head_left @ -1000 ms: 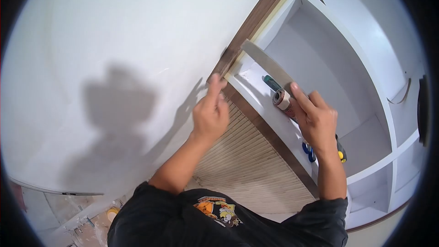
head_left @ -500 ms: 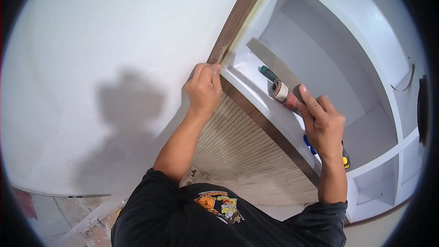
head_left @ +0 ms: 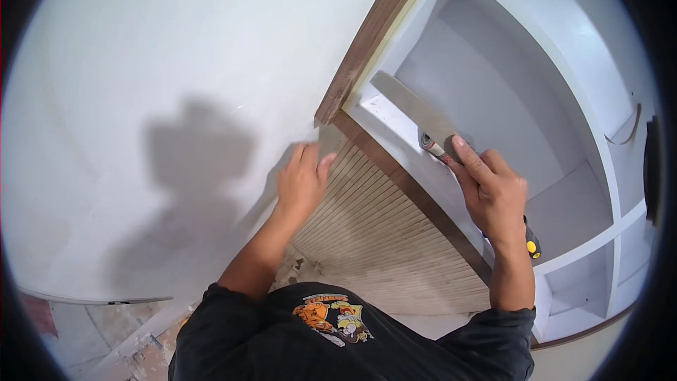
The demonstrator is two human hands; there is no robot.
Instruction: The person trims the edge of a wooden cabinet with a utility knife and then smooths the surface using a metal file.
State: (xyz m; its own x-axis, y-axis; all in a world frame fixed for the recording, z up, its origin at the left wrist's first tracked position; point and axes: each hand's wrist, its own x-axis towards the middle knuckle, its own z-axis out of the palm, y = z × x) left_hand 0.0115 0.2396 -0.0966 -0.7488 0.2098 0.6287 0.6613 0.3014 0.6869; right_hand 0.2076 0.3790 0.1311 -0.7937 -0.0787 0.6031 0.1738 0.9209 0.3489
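My right hand (head_left: pixel 495 194) is closed on one end of a flat grey-brown strip (head_left: pixel 409 99), thumb on top. The strip's free end reaches over the white shelf compartment (head_left: pixel 465 49) towards its near corner. Just under the strip, close to my fingers, lies a rolled sheet with red print (head_left: pixel 431 144), partly covered. My left hand (head_left: pixel 302 182) is in front of the white wall, just below the lower end of the brown wood trim (head_left: pixel 345 77). Its thumb stands apart from the fingers, and nothing shows in it.
A black tool with a yellow spot (head_left: pixel 533 247) lies in the compartment by my right wrist. Brown edging (head_left: pixel 430 204) runs along the shelf front, above a ribbed beige panel (head_left: pixel 381 226). The white wall (head_left: pixel 141 49) fills the left side.
My left hand has come down off the trim's end and its thumb has opened out. The strip has tipped lower, now hiding the green-handled tool; my right hand has shifted slightly.
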